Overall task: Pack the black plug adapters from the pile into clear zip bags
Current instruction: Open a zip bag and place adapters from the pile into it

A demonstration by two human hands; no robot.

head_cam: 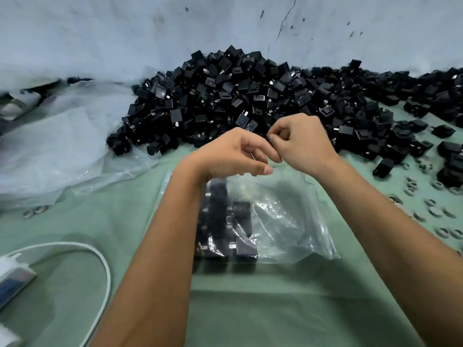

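A green mat (288, 309) is covering the table, and a pale blue cracked wall (125, 33) is rising behind it. A pile (250, 96) of adapters is lying against the wall. Both hands are meeting above a clear bag (283, 221) holding adapters: the left hand (235, 154) and right hand (303, 144) are pinching its top edge. Plastic sheeting (62, 146) is lying left, small rings (431, 204) right, and a white cable (100, 261) near left.

Evenly lit from above, cool and soft, without hard highlights. Faint shadows under both forearms on the green counter (250, 309). Pale glare on the creases of the clear zip bag (288, 221). Strong wide-angle bending toward the edges. Slight motion blur on the hands; softer focus at far left and right margins.
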